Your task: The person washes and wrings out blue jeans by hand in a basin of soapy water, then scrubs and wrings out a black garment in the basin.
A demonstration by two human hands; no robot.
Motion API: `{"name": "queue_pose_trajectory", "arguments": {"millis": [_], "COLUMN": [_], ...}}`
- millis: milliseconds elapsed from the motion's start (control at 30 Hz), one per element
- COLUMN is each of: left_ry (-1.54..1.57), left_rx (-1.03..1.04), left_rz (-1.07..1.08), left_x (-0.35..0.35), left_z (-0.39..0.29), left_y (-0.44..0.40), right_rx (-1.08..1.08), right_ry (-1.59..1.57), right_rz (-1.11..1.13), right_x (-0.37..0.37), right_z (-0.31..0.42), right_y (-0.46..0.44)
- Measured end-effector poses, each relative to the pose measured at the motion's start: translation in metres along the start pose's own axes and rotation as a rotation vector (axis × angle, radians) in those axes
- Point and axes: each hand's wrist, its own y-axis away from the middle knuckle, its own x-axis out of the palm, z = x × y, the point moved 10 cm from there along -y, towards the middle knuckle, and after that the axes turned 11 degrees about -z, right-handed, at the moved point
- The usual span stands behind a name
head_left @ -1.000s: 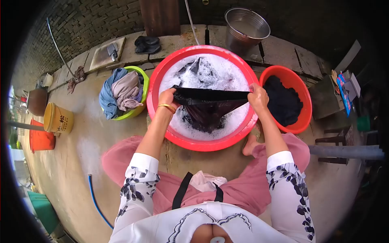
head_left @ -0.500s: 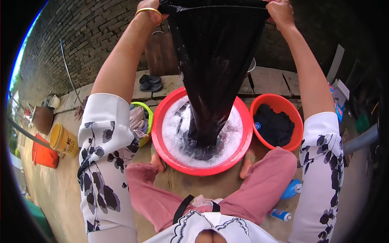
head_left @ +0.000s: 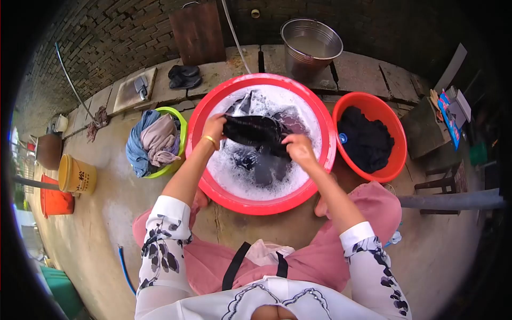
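Observation:
A wet black garment (head_left: 255, 130) is stretched between my hands, low over the large red basin (head_left: 262, 207). My left hand (head_left: 215, 128) grips one end, a gold-coloured bangle on that wrist. The opposite end is pinched in my right hand (head_left: 300, 149). Below, most of the garment's length lies in foamy water (head_left: 234, 184); its exact outline is lost among the suds and other dark cloth.
At right, a smaller red basin (head_left: 404, 146) holds dark clothes. A green basin (head_left: 183, 125) with blue and pinkish clothes (head_left: 160, 137) stands left. Behind are a metal bucket (head_left: 312, 50) and black shoes (head_left: 184, 77). Yellow (head_left: 78, 175) and orange buckets (head_left: 57, 198) stand farther left.
Both hands have come down from high above the basin and closer together, still holding the black garment. Its hanging length has dropped into the suds. The view has tilted and shifted.

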Motion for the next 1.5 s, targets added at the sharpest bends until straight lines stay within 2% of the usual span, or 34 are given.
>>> {"name": "queue_pose_trajectory", "arguments": {"millis": [33,100,167,233,267,333,400,467,533,567,633,667,700,767,833,867,900,933,967,1000,1033,1067,1100,1133,1167,1233,1267,1300,1367,1433,1500], "left_ry": [-0.049,-0.134,-0.465,-0.998,-0.998,-1.082,-1.032,-0.981,-0.965,-1.043,-1.136,-1.172,-1.181,-1.129,-1.038,-0.949,-0.857,-0.618,-0.38,-0.057,0.093,0.215,0.34,0.439,0.444,0.822,0.864,0.765,0.868,1.014,0.373], "left_rx": [-0.034,-0.177,-0.249,0.025,0.005,0.263,0.249,0.231,0.304,0.338,0.447,0.372,0.406,0.421,0.148,0.016,-0.117,-0.16,-0.199,-0.565,-0.588,-0.594,-0.6,-0.706,-0.697,-0.709,-0.684,-0.617,-0.637,-0.69,0.0], "left_rz": [-0.037,-0.072,-0.02,0.335,0.342,0.232,0.235,0.24,0.125,0.103,0.055,0.153,0.197,0.407,0.535,0.564,0.592,0.497,0.397,0.332,0.2,0.106,0.011,-0.082,-0.081,0.005,0.034,-0.129,0.012,0.162,0.171], "left_x": [-0.012,-0.039,-0.063,-0.065,-0.066,-0.058,-0.041,-0.016,0.01,0.027,0.065,0.085,0.105,0.147,0.155,0.148,0.134,0.113,0.091,0.076,0.055,0.04,0.029,0.023,0.029,0.065,0.072,0.064,0.061,0.073,0.049], "left_z": [0.045,0.126,0.175,0.197,0.202,0.179,0.185,0.197,0.205,0.207,0.207,0.213,0.226,0.259,0.281,0.3,0.322,0.331,0.334,0.305,0.309,0.317,0.328,0.343,0.332,0.289,0.289,0.281,0.31,0.28,0.267], "left_y": [0.001,-0.004,-0.007,-0.016,-0.018,-0.025,-0.049,-0.069,-0.083,-0.081,-0.068,-0.058,-0.046,-0.014,0.013,0.016,0.018,0.015,0.01,0.029,0.025,0.02,0.018,0.025,0.028,0.038,0.04,0.04,0.032,0.043,0.033], "right_rx": [0.009,0.202,0.189,0.271,0.365,0.355,0.322,0.432,0.473,0.422,0.451,0.434,0.411,0.247,0.254,0.264,0.194,0.114,0.163,0.265,0.368,0.608,0.61,0.453,0.29,0.252,0.221,0.192,0.211,0.089,0.012], "right_ry": [-0.015,0.022,-0.059,-0.141,-0.248,-0.222,-0.17,-0.073,0.036,0.15,0.207,0.132,0.052,0.406,0.31,0.312,0.164,0.011,0.075,0.104,0.131,-0.009,-0.008,0.012,0.027,0.125,0.054,-0.017,-0.119,-0.203,-0.102], "right_rz": [0.03,0.172,0.519,0.925,1.031,0.885,0.494,0.095,-0.101,-0.142,-0.13,-0.115,-0.1,-0.145,0.027,0.027,0.171,0.314,0.362,0.307,0.248,0.259,0.256,0.085,-0.083,-0.22,-0.149,-0.079,-0.03,-0.066,-0.03], "right_x": [0.041,0.102,0.163,0.198,0.204,0.198,0.164,0.113,0.076,0.058,0.071,0.096,0.122,0.157,0.175,0.165,0.168,0.167,0.149,0.131,0.117,0.132,0.139,0.145,0.15,0.182,0.198,0.204,0.193,0.159,0.139], "right_z": [-0.04,-0.088,-0.099,-0.089,-0.092,-0.121,-0.171,-0.246,-0.311,-0.305,-0.326,-0.328,-0.331,-0.313,-0.285,-0.285,-0.276,-0.266,-0.269,-0.288,-0.312,-0.368,-0.355,-0.314,-0.271,-0.235,-0.206,-0.171,-0.112,-0.052,-0.011], "right_y": [0.022,0.068,0.11,0.141,0.143,0.091,0.009,-0.062,-0.113,-0.129,-0.14,-0.135,-0.132,-0.111,-0.085,-0.077,-0.069,-0.064,-0.067,-0.07,-0.072,-0.06,-0.049,-0.044,-0.035,0.003,0.022,0.042,0.081,0.103,0.108]}}
